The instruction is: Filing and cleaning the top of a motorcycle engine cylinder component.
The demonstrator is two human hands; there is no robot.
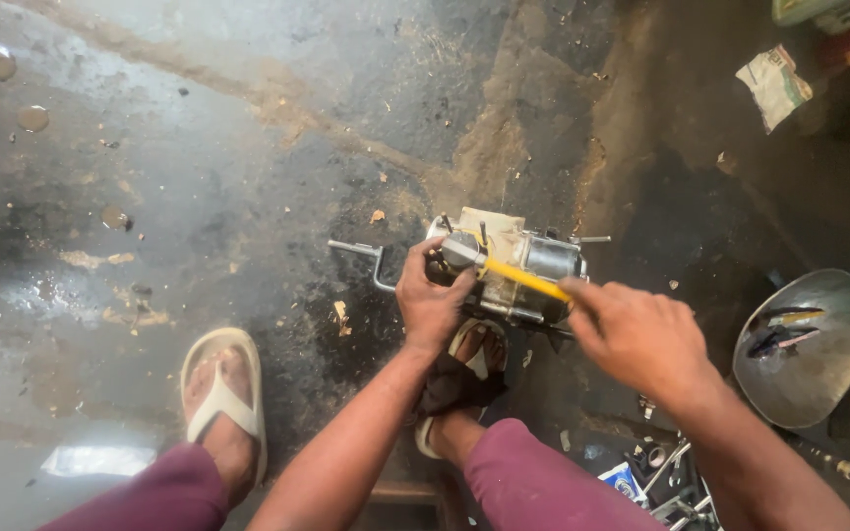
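The engine part (504,265) sits on the floor (199,197) before the feet; a metal bowl (804,344) lies right, apparently holding tools.

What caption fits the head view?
Left hand steadies a small engine on the floor; right hand works a yellow tool.

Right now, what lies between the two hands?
In the head view, a yellow tool shaft spans from the right hand toward the left hand, over the metal engine part.

Yellow-handled tool (526,280), grey metal engine part (504,265)
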